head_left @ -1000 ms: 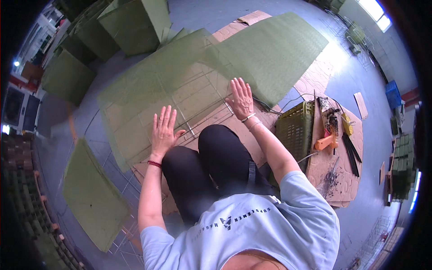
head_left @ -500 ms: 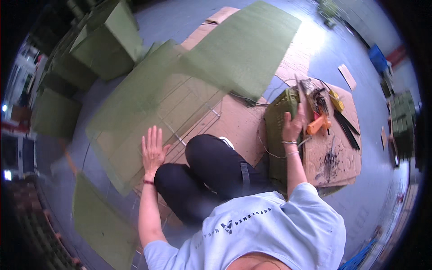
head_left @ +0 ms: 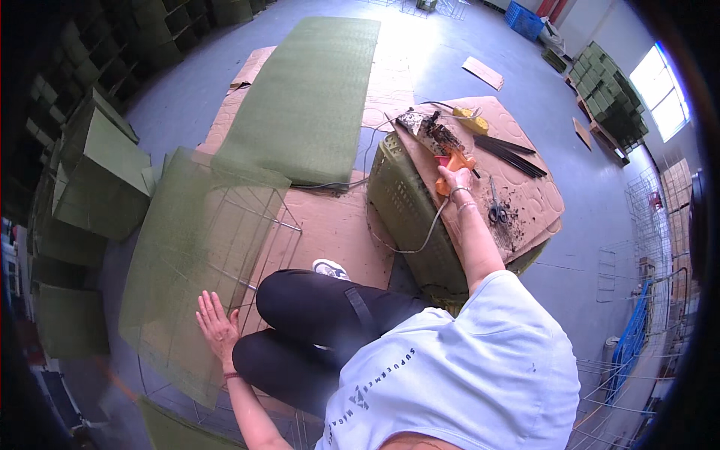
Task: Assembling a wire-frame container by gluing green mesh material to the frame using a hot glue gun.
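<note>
My left hand [head_left: 217, 327] lies with fingers stretched out at the near edge of a sheer green mesh sheet [head_left: 169, 247]. Through and beside the mesh shows a metal wire frame [head_left: 259, 215] on the cardboard. To the right, my right hand [head_left: 454, 178] is closed around an orange glue gun [head_left: 459, 160], whose cable runs off over the crate. The glue gun is at a cardboard sheet [head_left: 536, 199] on top of an upturned green plastic crate [head_left: 401, 196]. Dark-handled scissors [head_left: 496, 211] lie nearby among black crumbs.
Black strips [head_left: 511, 154] and a yellow object [head_left: 470, 120] sit on the crate's cardboard. A large green sheet [head_left: 311, 90] covers floor cardboard ahead. Green fabric boxes [head_left: 105, 169] stand at the left. Wire racks [head_left: 645, 217] and a stack of green boxes [head_left: 609, 94] are at the right.
My right hand has gone from beside the crate's edge onto the glue gun and closed on it. My left hand stays by the mesh. The view has turned to the right.
</note>
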Demonstrator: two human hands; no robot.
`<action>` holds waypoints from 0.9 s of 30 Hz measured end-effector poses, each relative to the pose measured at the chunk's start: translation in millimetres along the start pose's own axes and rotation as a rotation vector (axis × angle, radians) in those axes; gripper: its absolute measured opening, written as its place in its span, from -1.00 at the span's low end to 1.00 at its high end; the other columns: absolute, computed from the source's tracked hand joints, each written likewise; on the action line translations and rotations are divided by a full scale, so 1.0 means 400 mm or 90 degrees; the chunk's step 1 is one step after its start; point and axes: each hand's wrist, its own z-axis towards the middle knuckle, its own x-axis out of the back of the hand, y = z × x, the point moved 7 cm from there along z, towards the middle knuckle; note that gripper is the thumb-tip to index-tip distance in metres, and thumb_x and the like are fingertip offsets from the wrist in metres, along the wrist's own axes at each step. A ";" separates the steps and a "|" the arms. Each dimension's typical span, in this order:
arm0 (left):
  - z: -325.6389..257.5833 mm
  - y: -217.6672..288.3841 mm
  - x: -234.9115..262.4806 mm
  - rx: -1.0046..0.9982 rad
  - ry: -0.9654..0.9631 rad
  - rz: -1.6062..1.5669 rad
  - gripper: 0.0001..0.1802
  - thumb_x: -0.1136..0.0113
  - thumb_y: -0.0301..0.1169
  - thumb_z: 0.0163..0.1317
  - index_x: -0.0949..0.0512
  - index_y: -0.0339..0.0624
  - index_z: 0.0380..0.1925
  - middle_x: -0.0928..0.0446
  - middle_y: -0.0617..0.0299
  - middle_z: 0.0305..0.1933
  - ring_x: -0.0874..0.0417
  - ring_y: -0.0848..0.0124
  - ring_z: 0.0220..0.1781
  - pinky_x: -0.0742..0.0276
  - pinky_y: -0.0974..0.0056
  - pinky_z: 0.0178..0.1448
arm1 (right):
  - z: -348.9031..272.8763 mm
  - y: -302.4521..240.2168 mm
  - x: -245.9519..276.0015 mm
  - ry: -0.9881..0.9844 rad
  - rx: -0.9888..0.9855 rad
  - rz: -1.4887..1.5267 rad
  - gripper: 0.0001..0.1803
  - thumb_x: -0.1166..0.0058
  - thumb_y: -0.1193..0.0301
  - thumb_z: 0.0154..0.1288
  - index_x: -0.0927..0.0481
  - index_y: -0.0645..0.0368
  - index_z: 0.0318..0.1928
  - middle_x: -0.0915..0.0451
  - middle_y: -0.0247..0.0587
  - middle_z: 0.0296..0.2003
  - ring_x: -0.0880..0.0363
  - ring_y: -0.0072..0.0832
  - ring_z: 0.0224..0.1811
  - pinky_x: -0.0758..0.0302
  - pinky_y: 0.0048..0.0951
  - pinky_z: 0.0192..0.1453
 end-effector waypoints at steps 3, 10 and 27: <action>0.007 0.007 0.006 -0.006 0.009 -0.015 -0.31 0.39 0.07 0.29 -0.04 -0.14 0.28 0.03 0.14 0.39 0.01 0.25 0.41 0.01 0.09 0.39 | 0.077 0.073 -0.020 -0.088 -0.103 0.179 -0.25 -0.39 0.07 -0.36 -0.51 0.34 -0.15 -0.57 -0.11 -0.26 -0.58 -0.32 -0.24 -0.50 -0.38 -0.16; -0.016 -0.014 0.009 0.015 -0.002 -0.047 -0.25 0.30 0.12 0.23 -0.03 -0.14 0.28 0.03 0.13 0.39 0.02 0.24 0.41 0.02 0.07 0.39 | -0.045 0.040 0.034 -0.108 -0.076 0.713 -0.57 -0.26 0.50 -0.10 -0.43 0.34 -0.18 -0.55 -0.23 -0.45 -0.55 -0.48 -0.54 -0.51 -0.54 -0.42; -0.010 -0.007 0.030 -0.049 -0.028 -0.295 -0.34 0.08 -0.16 0.17 -0.09 -0.05 0.28 0.04 0.17 0.39 0.08 0.19 0.42 0.17 0.04 0.43 | -0.531 -0.348 -0.099 -0.800 0.055 0.847 -0.58 -0.17 0.42 0.00 -0.40 0.22 -0.08 -0.53 -0.17 -0.24 -0.54 -0.28 -0.20 -0.46 -0.28 0.00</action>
